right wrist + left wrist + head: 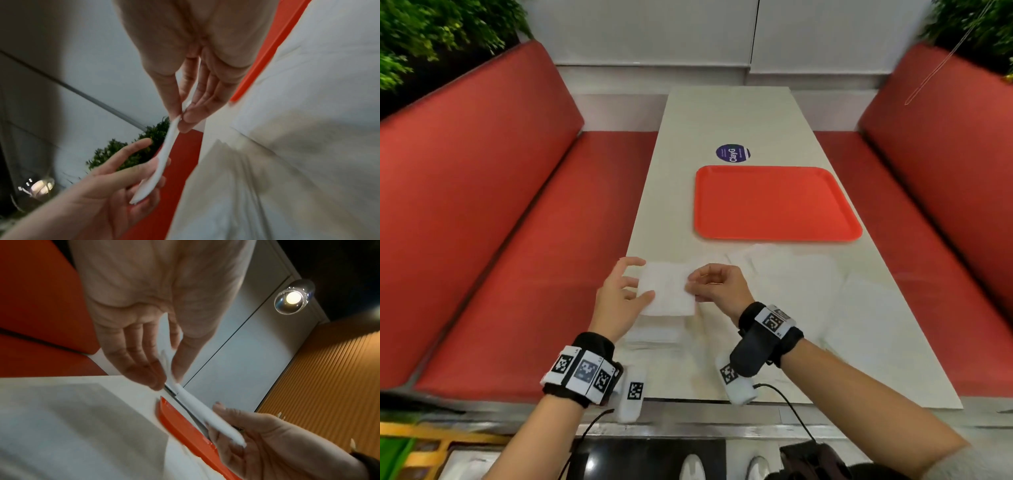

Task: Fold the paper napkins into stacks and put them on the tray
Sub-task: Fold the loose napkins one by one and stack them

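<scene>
A folded white napkin (667,291) hangs just above the table, held between both hands. My left hand (637,286) pinches its left edge, thumb on top and fingers underneath; the index finger sticks out. My right hand (693,284) pinches the right edge between thumb and fingertips. In the left wrist view the napkin (197,408) shows edge-on, running from my left hand (166,379) to the right hand. The right wrist view shows my right hand (180,118) nipping the napkin (162,162). The orange tray (777,202) lies beyond, with nothing on it.
A low stack of folded napkins (657,330) sits on the table under the held one. Unfolded napkins (808,274) spread over the table's right half, near the tray. A round purple sticker (732,153) lies behind the tray. Red benches (517,240) flank the table.
</scene>
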The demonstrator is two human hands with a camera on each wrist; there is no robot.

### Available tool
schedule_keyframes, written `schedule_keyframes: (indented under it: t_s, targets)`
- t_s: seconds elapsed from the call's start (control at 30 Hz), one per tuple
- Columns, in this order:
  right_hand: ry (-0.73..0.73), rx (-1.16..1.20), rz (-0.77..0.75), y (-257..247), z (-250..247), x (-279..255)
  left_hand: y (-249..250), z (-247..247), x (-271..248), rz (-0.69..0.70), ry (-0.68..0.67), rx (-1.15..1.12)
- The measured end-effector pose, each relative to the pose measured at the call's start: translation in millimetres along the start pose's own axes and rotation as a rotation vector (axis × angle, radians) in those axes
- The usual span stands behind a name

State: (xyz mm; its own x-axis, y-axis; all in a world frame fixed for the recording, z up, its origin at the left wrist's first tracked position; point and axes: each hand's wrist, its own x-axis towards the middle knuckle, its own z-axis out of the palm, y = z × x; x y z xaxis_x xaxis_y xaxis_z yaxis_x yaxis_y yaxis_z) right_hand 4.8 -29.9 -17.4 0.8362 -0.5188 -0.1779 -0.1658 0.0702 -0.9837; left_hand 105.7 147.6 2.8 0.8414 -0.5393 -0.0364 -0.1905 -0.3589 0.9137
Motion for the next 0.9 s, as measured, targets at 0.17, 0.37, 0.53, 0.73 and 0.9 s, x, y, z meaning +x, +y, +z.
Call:
schedule_keyframes:
  t_s: [0.17, 0.37, 0.53, 0.73, 0.9]
  targets:
    - [-0.009, -0.186, 0.029, 21, 15, 2, -29, -2, -5, -0.061, 0.022, 0.168]
    - [-0.068, -0.353, 0.102, 36, 28, 0, -49, 7, -12, -0.078, 0.026, 0.301]
    - [-0.03, -0.337, 0.087, 31, 12, -10, -31, 22, -14, -0.003, 0.026, 0.603]
    - [0.271, -0.517, 0.118, 27, -80, -29, 19, 95, -17, 0.125, -0.243, 0.291]
    - [0.389, -0.472, 0.303, 27, -134, -55, 24, 167, -25, -0.035, -0.457, 0.234]
